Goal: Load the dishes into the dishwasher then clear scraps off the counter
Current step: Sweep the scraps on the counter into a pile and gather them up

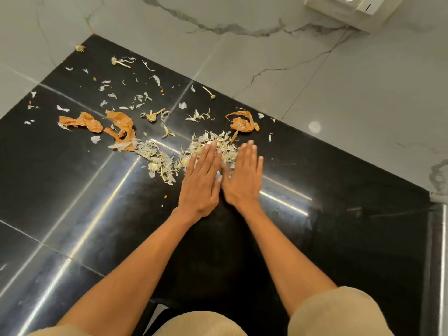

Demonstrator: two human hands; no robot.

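Note:
A pile of pale garlic skins (218, 144) lies on the glossy black counter (97, 202), trailing left into a second heap (160, 161). Orange onion peels lie at the left (82, 122), left of centre (123, 127) and to the right (242, 122). My left hand (201, 183) lies flat, fingers straight, its fingertips on the near edge of the pile. Beside it my right hand (244, 178) is flat too, fingers straight, at the pile's right side. Both hold nothing.
Small white flakes and stems (121, 61) are scattered toward the far left corner. A white marble wall (266, 44) rises behind the counter, with a white box (351, 10) mounted at the top right. The counter's right edge (436, 238) meets a metal strip.

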